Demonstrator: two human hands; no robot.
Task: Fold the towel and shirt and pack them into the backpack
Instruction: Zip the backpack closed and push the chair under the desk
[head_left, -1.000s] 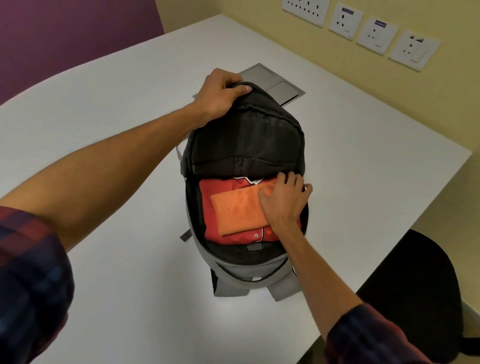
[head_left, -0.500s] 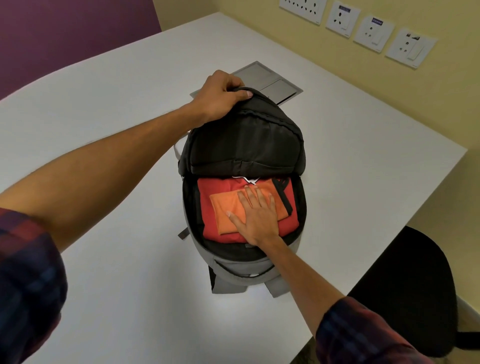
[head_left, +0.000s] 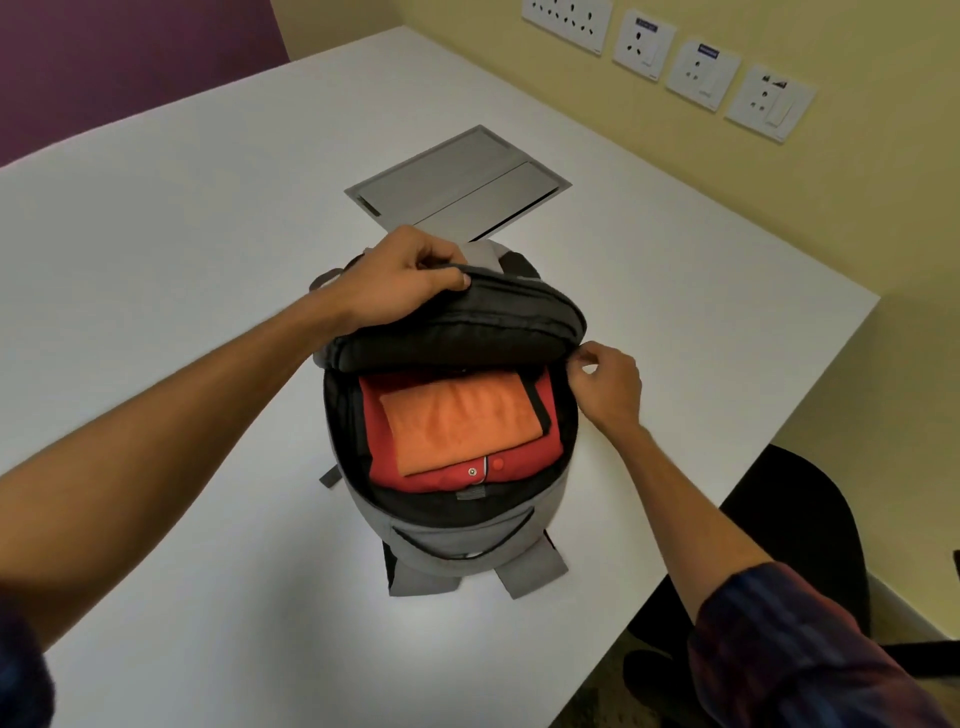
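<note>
The grey backpack (head_left: 447, 540) stands open on the white surface (head_left: 182, 260), with the folded orange towel (head_left: 462, 423) lying on the red shirt (head_left: 467, 475) inside, the shirt's upper part hidden under the towel and the dark flap. The left hand (head_left: 402, 283) has its grip curled round the flap's top edge. The right hand (head_left: 605, 387) pinches at the backpack's right rim, and what lies between its fingertips is too small to make out.
</note>
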